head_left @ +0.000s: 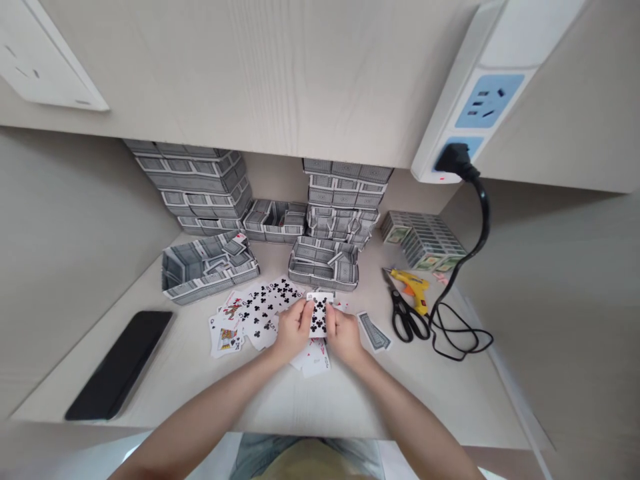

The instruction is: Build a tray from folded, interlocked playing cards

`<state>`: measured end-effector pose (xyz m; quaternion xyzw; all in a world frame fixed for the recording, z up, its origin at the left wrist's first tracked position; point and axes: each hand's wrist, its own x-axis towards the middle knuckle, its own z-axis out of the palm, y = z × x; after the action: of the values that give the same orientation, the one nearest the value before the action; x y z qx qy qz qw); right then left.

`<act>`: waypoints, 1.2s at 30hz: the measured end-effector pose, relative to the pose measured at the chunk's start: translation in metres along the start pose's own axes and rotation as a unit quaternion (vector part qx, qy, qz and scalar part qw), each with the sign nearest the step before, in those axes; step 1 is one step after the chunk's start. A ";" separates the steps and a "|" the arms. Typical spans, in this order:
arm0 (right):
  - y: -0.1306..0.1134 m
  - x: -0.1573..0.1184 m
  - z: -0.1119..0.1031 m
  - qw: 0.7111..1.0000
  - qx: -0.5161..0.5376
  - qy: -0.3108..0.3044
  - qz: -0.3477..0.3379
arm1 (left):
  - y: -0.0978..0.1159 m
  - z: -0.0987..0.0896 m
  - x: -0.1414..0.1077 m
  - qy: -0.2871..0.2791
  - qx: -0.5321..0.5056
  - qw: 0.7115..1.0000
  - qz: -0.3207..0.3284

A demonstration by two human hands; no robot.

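Between my two hands is a playing card point(319, 315), a clubs card held face up by its left and right edges. My left hand point(293, 328) pinches one side of it, thumb on the face. The other side is gripped the same way by my right hand point(345, 332). Whether more cards lie behind it, I cannot tell. Under and left of the hands, loose face-up cards point(260, 307) are spread over the table, many of them clubs. A few face-down cards point(374, 332) lie just right of my right hand.
Card-built boxes point(215, 267) and a second one point(324, 263) stand behind the hands, before tall card-box stacks point(345, 193). Black scissors point(407, 317), a yellow glue gun point(413, 287) and its cable point(465, 347) lie right. A phone point(123, 363) lies left. A power strip point(480, 100) hangs above.
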<state>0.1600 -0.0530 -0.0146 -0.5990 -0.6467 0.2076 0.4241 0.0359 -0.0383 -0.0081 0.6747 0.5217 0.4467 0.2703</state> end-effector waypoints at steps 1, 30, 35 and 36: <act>-0.001 -0.001 0.000 1.000 0.010 0.003 0.005 | 0.001 0.000 0.000 -0.002 -0.006 1.000 -0.001; -0.014 0.016 0.004 0.915 0.362 -0.022 0.179 | 0.011 0.016 0.011 0.071 -0.163 0.974 -0.137; -0.001 0.010 0.002 0.893 0.403 -0.064 0.192 | 0.003 0.016 0.001 0.003 -0.205 0.969 -0.139; 0.000 0.010 0.000 0.889 0.407 -0.071 0.195 | 0.002 0.016 0.001 -0.014 -0.214 0.967 -0.137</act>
<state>0.1607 -0.0433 -0.0114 -0.4713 -0.4042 0.5732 0.5347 0.0513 -0.0365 -0.0131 0.5297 0.4977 0.4974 0.4736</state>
